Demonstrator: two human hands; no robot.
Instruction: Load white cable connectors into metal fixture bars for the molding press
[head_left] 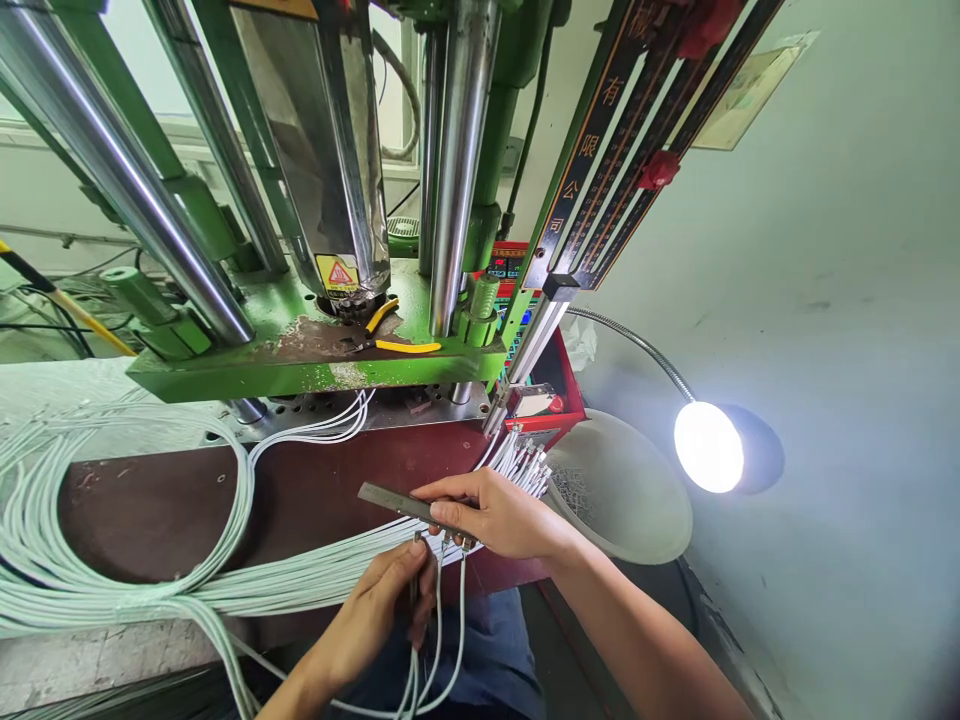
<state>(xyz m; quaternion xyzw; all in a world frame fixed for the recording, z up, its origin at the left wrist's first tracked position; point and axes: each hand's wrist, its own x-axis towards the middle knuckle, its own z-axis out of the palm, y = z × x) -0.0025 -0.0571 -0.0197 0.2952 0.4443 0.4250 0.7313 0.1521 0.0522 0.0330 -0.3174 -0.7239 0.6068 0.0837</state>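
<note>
1. Right hand [499, 515] pinches a flat metal bar [397, 502]; left hand [382, 605] just below grips a few thin white cables [439, 610], ends right up at the bar.
2. Tight spot: green press [300, 365] overhangs close above, white basin [622, 490] just beside the right wrist.
3. Cable bundle [112, 590] loops over the dark red table [165, 510], lamp [709, 447] glaring on the right.

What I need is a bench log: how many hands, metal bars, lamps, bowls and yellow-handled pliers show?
Hands: 2, left hand pinching white cables, right hand
Metal bar: 1
Lamp: 1
Bowl: 1
Yellow-handled pliers: 1
Total: 6
</note>
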